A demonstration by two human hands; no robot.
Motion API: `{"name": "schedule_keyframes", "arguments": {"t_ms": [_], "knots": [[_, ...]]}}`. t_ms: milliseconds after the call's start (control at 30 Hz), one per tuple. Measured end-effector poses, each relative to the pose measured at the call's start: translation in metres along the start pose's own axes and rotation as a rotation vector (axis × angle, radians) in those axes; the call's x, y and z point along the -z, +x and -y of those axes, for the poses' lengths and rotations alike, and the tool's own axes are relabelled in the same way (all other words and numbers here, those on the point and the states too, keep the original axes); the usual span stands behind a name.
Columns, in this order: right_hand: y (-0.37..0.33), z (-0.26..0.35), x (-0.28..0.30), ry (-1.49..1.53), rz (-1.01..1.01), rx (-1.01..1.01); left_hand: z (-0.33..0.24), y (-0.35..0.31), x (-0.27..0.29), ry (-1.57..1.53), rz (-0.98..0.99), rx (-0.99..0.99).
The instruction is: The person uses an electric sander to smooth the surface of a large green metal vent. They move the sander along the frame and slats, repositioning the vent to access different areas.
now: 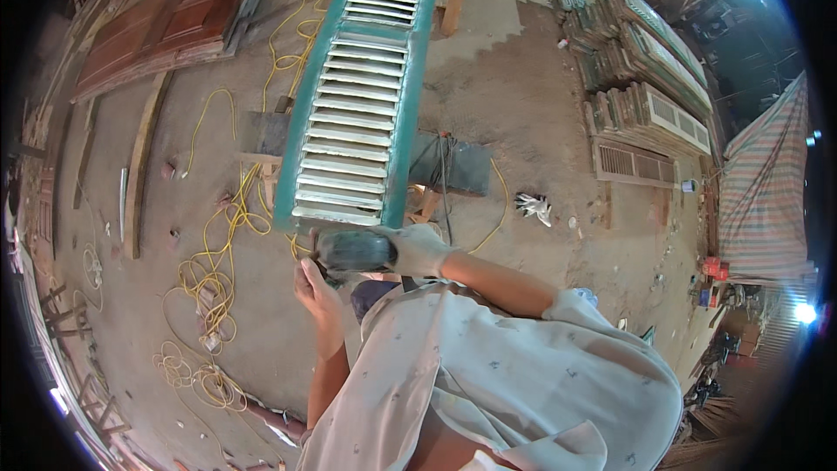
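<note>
A long louvred shutter (349,131) with a green frame and pale slats stretches away in front of me, raised off the floor on supports. At its near end I hold a dark, rounded power tool (356,251), which looks like a sander. My right hand (420,249), in a pale glove, grips the tool's right side. My left hand (319,295) is closed at the lower left of the tool, its fingertips partly hidden there. The tool's underside is hidden, so I cannot tell whether it touches the shutter's end.
Yellow cord (209,296) lies tangled on the floor to the left. Brown panelled doors (174,22) lie stacked at the far left. More shutters (645,113) are piled at the right. White gloves (534,208) lie on the floor, and a striped sheet (767,192) hangs far right.
</note>
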State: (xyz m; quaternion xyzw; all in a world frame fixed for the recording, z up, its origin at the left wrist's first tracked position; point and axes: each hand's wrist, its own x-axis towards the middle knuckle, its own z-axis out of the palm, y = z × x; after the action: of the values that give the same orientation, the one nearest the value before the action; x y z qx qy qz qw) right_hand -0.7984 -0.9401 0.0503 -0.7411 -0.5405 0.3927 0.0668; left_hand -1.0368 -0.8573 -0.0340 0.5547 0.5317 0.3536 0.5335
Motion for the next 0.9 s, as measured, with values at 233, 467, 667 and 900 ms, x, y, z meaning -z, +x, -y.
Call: {"name": "schedule_keyframes", "arguments": {"t_ms": [233,467,667,900], "knots": [[-0.055,-0.1,0.012,0.051,-0.62,-0.188,0.006,-0.025,-0.074,0.582,0.483,-0.383],[-0.086,-0.206,0.076,0.33,-0.869,-0.292,0.096,-0.054,-0.147,1.113,0.63,-0.433],[-0.12,-0.323,0.14,0.389,-0.912,-0.239,0.06,-0.07,-0.223,1.203,0.39,-0.148],[-0.164,-0.503,0.222,0.359,-0.884,-0.261,0.044,-0.034,-0.343,1.281,-0.029,0.242]]}}
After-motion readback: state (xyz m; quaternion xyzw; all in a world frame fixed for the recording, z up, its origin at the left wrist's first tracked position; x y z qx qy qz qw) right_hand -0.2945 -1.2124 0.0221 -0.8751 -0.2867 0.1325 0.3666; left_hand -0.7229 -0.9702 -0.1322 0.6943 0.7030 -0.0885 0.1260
